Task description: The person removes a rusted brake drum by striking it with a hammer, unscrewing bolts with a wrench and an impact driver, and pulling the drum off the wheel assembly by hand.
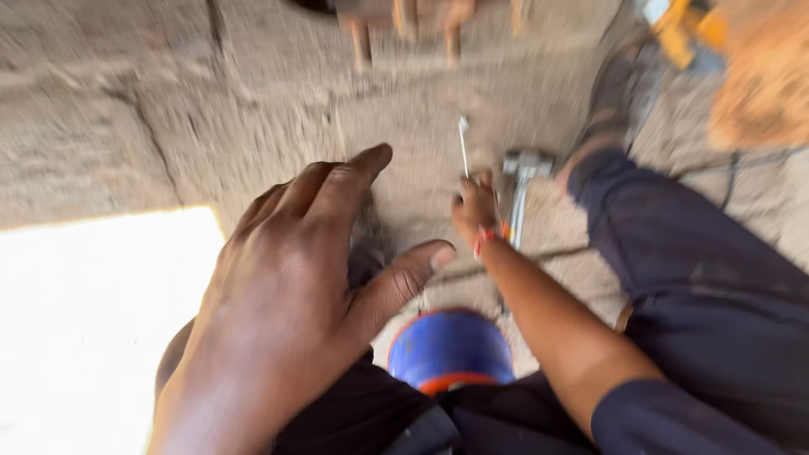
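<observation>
My left hand point(303, 278) hovers close to the camera, open, with fingers spread and nothing in it. My right hand point(474, 209), with a red band at the wrist, reaches down to the concrete floor. It is closed around the lower end of a thin metal rod point(463, 143) that points away from me. A silvery metal tool point(522, 173) lies on the floor just right of that hand. A blue round object with an orange rim point(451, 347) sits between my arms, near my lap. The view is motion-blurred.
My right leg in dark trousers point(699, 278) stretches out to the right, ending in a shoe point(615, 93). Wooden legs point(362, 38) stand at the top. A yellow object point(687, 25) and a tan heap point(763, 84) lie at the top right. A bright sunlit patch point(93, 320) fills the lower left.
</observation>
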